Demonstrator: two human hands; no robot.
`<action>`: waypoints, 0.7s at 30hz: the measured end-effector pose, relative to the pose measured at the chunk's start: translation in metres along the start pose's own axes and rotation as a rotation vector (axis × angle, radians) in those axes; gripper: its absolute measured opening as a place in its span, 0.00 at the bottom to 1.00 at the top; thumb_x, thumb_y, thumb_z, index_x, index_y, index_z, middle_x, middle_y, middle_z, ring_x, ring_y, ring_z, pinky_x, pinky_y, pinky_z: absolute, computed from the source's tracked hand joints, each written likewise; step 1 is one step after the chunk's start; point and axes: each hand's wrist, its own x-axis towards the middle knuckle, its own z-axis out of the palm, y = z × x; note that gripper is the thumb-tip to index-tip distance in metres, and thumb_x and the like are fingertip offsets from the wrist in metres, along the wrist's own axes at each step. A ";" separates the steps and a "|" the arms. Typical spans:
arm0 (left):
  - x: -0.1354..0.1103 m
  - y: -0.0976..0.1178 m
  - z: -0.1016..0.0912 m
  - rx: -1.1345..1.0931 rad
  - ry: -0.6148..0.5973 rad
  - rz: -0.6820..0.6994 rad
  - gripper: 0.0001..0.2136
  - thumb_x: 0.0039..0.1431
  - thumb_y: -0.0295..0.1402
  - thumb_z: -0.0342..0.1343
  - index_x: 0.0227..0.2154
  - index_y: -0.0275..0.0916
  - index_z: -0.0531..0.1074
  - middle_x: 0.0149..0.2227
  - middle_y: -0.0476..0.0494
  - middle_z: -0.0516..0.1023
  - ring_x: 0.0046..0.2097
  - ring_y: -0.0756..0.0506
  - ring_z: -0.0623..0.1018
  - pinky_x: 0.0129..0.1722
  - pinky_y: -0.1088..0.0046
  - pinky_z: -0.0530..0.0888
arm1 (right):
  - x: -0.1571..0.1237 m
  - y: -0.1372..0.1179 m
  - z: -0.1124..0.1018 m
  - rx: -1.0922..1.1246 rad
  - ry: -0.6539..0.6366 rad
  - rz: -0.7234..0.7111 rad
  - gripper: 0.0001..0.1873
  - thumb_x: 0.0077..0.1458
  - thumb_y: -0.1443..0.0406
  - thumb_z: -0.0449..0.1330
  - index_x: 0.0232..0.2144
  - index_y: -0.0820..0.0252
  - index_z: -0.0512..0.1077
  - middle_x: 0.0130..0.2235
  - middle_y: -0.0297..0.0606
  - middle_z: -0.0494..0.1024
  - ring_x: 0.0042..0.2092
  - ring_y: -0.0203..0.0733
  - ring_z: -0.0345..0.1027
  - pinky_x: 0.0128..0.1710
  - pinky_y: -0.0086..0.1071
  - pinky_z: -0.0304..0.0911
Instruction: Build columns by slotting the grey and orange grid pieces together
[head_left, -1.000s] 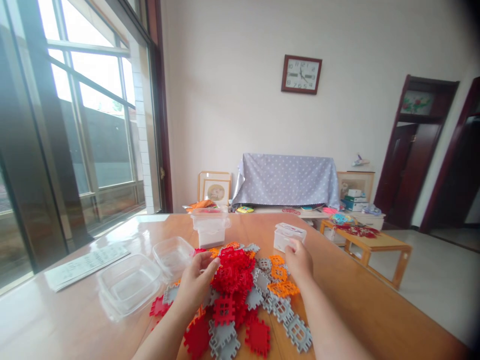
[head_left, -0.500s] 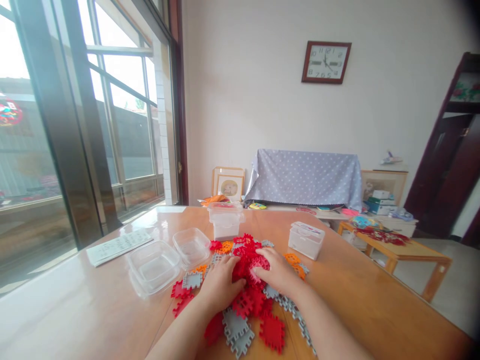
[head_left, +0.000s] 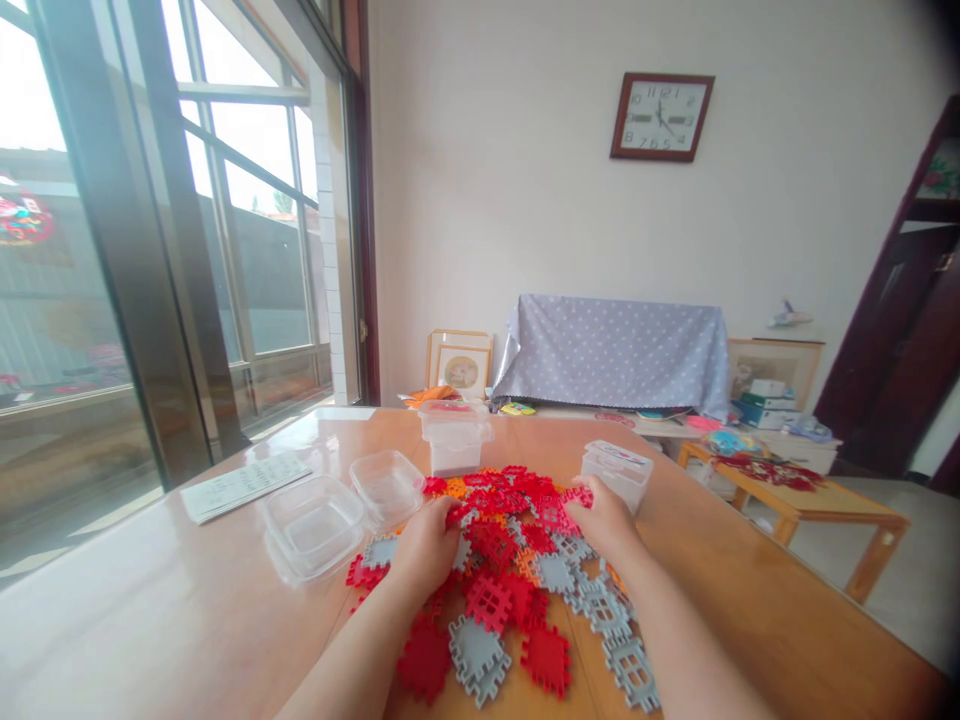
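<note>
Tile pile (head_left: 489, 600) is on the table (head_left: 225, 610) before me. From pile: tubs (head_left: 313, 535) left, paper (head_left: 244, 488) farther left, container (head_left: 455, 440) behind, box (head_left: 616, 470) behind-right, my left hand (head_left: 429, 545) left side, right hand (head_left: 609, 522) right side.

There's the clock (head_left: 663, 118), high at upper right; bright window (head_left: 262, 265) filling the left, dotted cloth (head_left: 619, 355) draped right of centre, low table (head_left: 862, 512) lower right!

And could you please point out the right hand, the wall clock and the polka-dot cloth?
Right hand (head_left: 609, 522), head view: its back.
Wall clock (head_left: 661, 118), head view: dial centre.
Polka-dot cloth (head_left: 615, 355), head view: hanging front.
</note>
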 end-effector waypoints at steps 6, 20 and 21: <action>0.003 0.004 -0.006 0.167 0.010 -0.108 0.10 0.65 0.37 0.50 0.41 0.44 0.75 0.43 0.43 0.82 0.44 0.41 0.80 0.41 0.69 0.68 | 0.001 -0.001 -0.012 -0.181 -0.037 0.110 0.16 0.59 0.53 0.53 0.35 0.53 0.76 0.28 0.36 0.78 0.32 0.45 0.71 0.31 0.32 0.56; -0.008 0.021 -0.010 0.343 -0.125 -0.021 0.34 0.54 0.54 0.57 0.62 0.49 0.64 0.64 0.40 0.69 0.64 0.32 0.66 0.61 0.48 0.60 | -0.021 -0.039 0.017 -0.122 -0.034 -0.262 0.23 0.62 0.55 0.53 0.57 0.54 0.70 0.48 0.42 0.80 0.49 0.48 0.73 0.52 0.39 0.63; -0.010 0.022 -0.010 0.340 -0.163 0.008 0.37 0.52 0.57 0.58 0.63 0.49 0.64 0.64 0.40 0.69 0.65 0.31 0.64 0.63 0.46 0.57 | -0.027 -0.046 0.021 -0.148 -0.119 -0.295 0.25 0.62 0.54 0.53 0.59 0.53 0.68 0.50 0.42 0.80 0.50 0.49 0.73 0.52 0.40 0.62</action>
